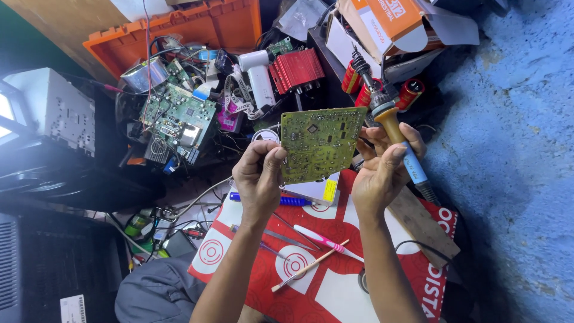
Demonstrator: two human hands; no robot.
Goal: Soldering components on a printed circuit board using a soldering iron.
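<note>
Closest to the camera there's a red printed sheet (335, 281) covering the desk, with a pink and white toothbrush (326, 242), a thin wooden stick (308, 270) and a blue-handled tool (281, 200) lying loose on it.

Just above that, both hands are up in the air with a green circuit board (320, 143) between them. The left hand (258, 176) has its fingers pinched on the board's left edge. The right hand (382, 170) steadies the right edge with its fingertips while its fingers are also wrapped around a soldering iron (397, 140), which has an orange and blue handle, tip pointing away.

My take on the board: light, stiff, flat, but fragile. The tiny parts and solder points on the face won't like pressure, and it'd crack if flexed. Edges and bare corners look like the right place to hold, like now. That iron tip sits near the far right corner, so I'd watch it.

Farther back on the left is another green board (179, 113) in a tangle of wires, then a red finned box (296, 69), and an orange crate (197, 27) at the far end.
</note>
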